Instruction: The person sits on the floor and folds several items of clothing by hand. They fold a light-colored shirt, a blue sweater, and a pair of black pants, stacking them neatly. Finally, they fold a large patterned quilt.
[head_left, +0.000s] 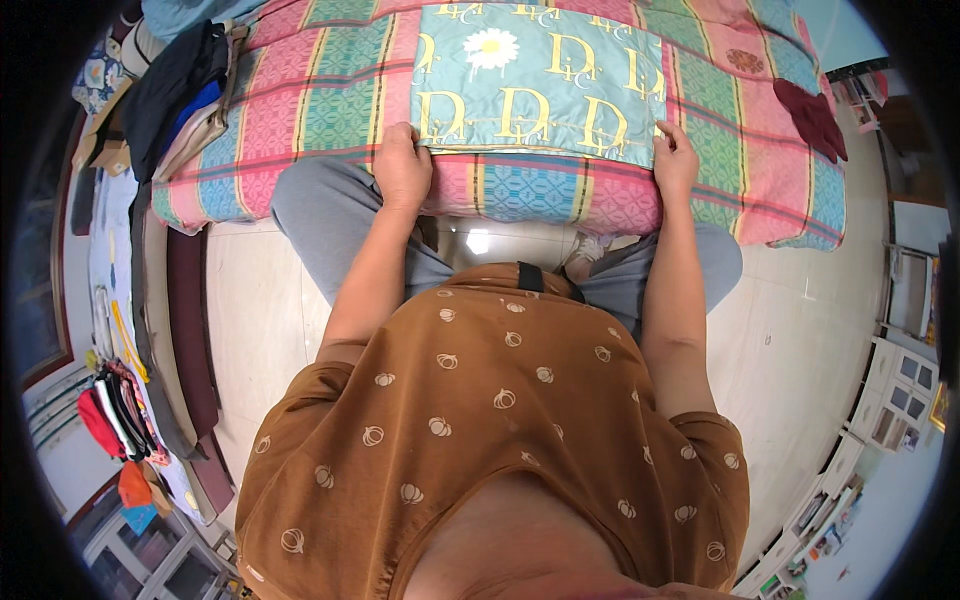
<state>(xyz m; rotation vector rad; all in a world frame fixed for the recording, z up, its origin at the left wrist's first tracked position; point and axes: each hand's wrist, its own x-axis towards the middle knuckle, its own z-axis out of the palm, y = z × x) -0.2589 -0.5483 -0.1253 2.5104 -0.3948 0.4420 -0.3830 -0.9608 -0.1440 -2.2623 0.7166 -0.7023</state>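
A flat, light blue-green cloth with yellow lettering and a white daisy print lies in a rectangle on the bed, its layered near edge toward me; it could be a pillowcase or folded bedding. My left hand is closed at its near left corner, fingertips partly hidden. At the near right corner, my right hand pinches the cloth's edge between thumb and fingers. Under the cloth spreads a checked pink, green and yellow bedspread, hanging over the bed's near side.
Folded dark clothes are stacked at the bed's left end. A maroon garment rests on the right side. Hanging clothes line the left wall, and a white cabinet stands at right. My knees are against the bed, above a tiled floor.
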